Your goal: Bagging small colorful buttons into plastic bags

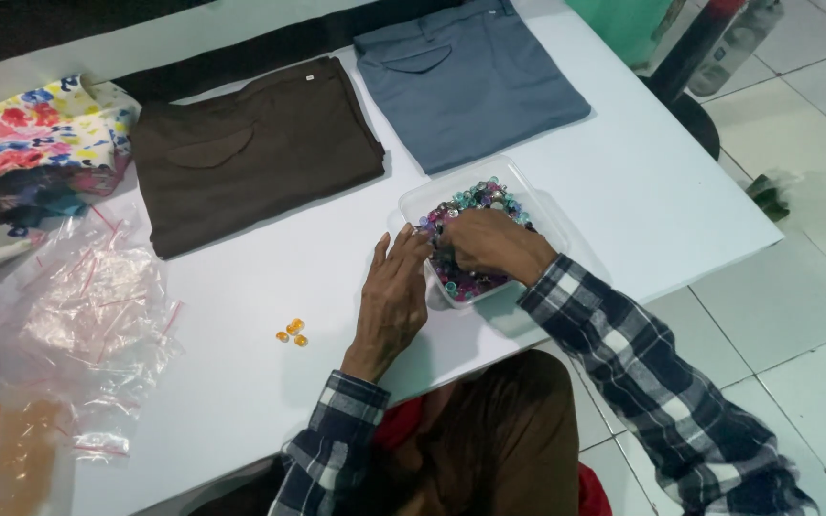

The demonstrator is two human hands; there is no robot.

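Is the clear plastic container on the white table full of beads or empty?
Nearly full. The clear container holds many mixed-colour beads up to near its rim, and the right hand reaches into them.

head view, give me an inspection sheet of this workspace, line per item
surface: white table, mostly bare at its middle
job's things: clear plastic tub full of mixed coloured beads; three orange beads lie apart on the table
clutter: folded brown trousers, folded grey trousers, floral cloth, heap of clear small bags
hands: right hand reaches into the tub among the beads; left hand rests at the tub's near edge, fingers loose
cables: nothing seen
surroundings: white tiled floor, dark stand base
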